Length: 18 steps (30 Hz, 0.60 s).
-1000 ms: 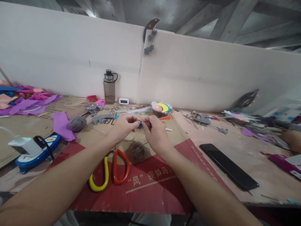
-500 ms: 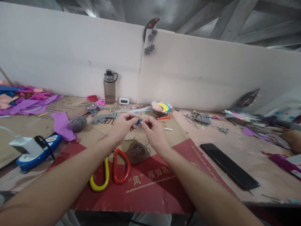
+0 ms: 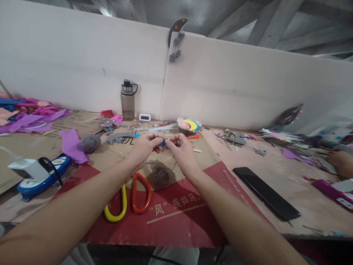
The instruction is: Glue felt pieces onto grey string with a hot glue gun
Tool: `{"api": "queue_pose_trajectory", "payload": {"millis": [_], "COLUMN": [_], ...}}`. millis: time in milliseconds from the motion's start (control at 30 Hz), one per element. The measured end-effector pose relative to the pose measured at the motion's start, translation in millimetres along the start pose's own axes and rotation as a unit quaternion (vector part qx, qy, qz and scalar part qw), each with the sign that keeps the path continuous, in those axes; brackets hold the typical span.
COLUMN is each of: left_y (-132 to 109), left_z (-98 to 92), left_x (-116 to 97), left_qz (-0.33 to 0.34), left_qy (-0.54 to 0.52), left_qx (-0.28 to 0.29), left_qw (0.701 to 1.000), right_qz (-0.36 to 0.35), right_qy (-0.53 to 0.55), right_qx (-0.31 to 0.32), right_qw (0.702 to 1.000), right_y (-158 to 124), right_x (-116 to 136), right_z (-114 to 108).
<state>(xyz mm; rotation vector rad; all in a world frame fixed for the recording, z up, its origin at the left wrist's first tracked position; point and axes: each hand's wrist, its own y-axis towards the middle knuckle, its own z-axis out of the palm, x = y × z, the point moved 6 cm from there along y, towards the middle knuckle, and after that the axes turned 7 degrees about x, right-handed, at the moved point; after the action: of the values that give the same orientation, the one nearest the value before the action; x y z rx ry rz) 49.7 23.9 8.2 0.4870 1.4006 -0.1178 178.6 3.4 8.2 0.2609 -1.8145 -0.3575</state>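
Note:
Above the cardboard, my left hand [image 3: 145, 148] and my right hand [image 3: 182, 151] meet fingertip to fingertip, both closed in a pinch. Between them is a small blue piece [image 3: 163, 142], mostly covered by the fingers; its exact kind is not clear. A loose tangle of grey yarn [image 3: 162, 176] lies just below the hands, with a strand running up toward my right hand. Scissors with one red and one yellow handle [image 3: 149, 191] lie near my left forearm, their blades hidden. A grey yarn ball [image 3: 90, 143] rests to the left.
A black phone [image 3: 266, 193] lies on the right. At the back stand a water bottle [image 3: 127, 105], a small white clock [image 3: 145, 117] and a dish [image 3: 188, 126]. Purple felt [image 3: 73, 145] and a blue power strip [image 3: 45, 180] are leftward. Another person's hand [image 3: 342, 163] shows far right.
Both hands stay together on the blue piece, with the fingers shifted slightly around it. The whole view has moved a little; the objects on the table lie as before.

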Motion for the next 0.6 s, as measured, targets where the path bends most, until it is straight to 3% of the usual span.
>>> {"api": "queue_pose_trajectory", "payload": {"millis": [100,333,600], "left_y": [0,2,2], "left_z": [1.1,1.2,1.8], "left_x": [1,10,2], "left_qz": [-0.004,-0.1,-0.097], "left_qy": [-0.017,-0.052,-0.043], "left_qx": [0.011,0.043,0.061], "left_qw": [1.0,0.993,0.992], "right_qz": [-0.012,0.021,0.026], "right_qy": [-0.019,-0.003,-0.006], "right_qx": [0.011,0.001,0.008], "right_qw": [1.0,1.0,1.0], "right_y": [-1,0,1], "right_x": [4,5,7], "right_z": [1,-5,-8]}}
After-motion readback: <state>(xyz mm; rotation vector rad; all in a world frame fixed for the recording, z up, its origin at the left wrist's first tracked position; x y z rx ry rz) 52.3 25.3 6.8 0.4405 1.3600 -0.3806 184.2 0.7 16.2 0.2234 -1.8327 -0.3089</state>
